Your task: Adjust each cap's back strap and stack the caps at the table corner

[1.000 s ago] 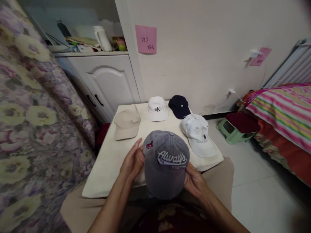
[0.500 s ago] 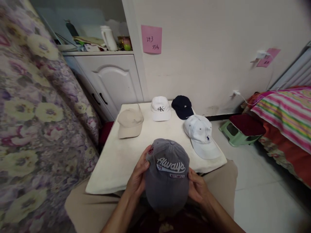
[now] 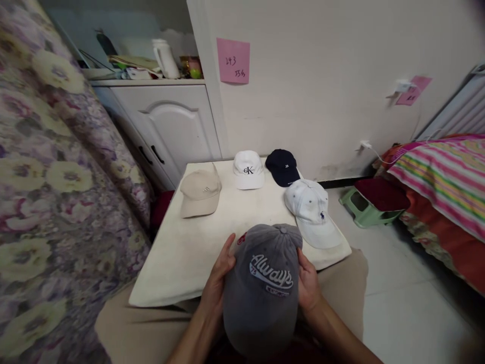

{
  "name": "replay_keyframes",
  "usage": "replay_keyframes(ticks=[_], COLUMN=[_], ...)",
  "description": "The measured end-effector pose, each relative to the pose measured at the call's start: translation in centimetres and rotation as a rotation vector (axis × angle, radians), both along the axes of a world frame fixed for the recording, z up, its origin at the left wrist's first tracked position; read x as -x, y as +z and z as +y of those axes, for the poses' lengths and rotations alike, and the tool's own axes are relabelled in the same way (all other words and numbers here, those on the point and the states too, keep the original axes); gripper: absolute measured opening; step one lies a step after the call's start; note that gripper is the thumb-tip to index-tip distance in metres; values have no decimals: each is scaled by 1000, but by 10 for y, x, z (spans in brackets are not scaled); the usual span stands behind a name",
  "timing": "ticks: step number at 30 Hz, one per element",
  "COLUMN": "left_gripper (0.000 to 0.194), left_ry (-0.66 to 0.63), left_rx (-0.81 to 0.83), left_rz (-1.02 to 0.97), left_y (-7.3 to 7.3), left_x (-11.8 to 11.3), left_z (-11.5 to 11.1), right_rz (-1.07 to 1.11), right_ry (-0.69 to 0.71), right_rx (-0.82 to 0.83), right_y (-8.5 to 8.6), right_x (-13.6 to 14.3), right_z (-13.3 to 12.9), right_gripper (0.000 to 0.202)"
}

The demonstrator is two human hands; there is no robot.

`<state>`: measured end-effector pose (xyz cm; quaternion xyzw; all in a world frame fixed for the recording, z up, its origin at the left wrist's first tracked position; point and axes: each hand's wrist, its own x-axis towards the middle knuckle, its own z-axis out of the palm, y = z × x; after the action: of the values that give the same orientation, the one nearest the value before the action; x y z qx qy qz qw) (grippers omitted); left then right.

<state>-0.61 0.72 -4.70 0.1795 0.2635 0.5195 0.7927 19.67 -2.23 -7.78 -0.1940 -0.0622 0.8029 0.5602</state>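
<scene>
Through the head camera I read "Always" and "75" in pale lettering on the gray cap, above a small patch too blurred for me. Along the table's far edge, the white cap says "CK" and the navy cap carries tiny letters I can't decipher; at the table's right side, the light cap bears a dark emblem. Beyond the table, the pink note starts "243". The gray cap looks soft and faded, brim toward the wearer; at the table's near edge, my left hand and right hand grasp its opposite sides.
</scene>
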Motion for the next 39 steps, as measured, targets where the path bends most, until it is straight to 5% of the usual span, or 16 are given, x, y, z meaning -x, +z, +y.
replay_keyframes(ticks=[3, 7, 10, 15, 21, 26, 31, 35, 39], left_gripper=[41, 35, 26, 38, 34, 27, 22, 45, 57], left_ry=[-152, -344, -391, -468, -455, -372, -325, -363, -346], left_rx=[149, 177, 74, 8, -49, -115, -62, -3, 10], left_rz=[-109, -199, -235, -190, -233, -295, -201, -43, 12], left_y=[-16, -28, -30, -22, -13, -18, -31, -26, -15], left_x=[0, 5, 12, 18, 16, 17, 24, 26, 31], left_z=[-3, -10, -9, -2, -2, -6, -42, -70, -69], right_rz=[-2, -11, -33, -10, 52, -65, -196, -212, -209], right_ry=[-8, 5, 26, -32, -206, -107, -47, -46, -30], right_rx=[6, 17, 35, 77, 72, 44, 2, -3, -46], right_y=[1, 4, 5, 7, 9, 8, 6, 2, 2], right_x=[-1, 5, 10, 12, 15, 15, 12, 13, 17], right_z=[0, 1, 2, 5, 7, 12, 15, 17, 20], right_gripper=[42, 46, 40, 31, 28, 25, 21, 17, 18])
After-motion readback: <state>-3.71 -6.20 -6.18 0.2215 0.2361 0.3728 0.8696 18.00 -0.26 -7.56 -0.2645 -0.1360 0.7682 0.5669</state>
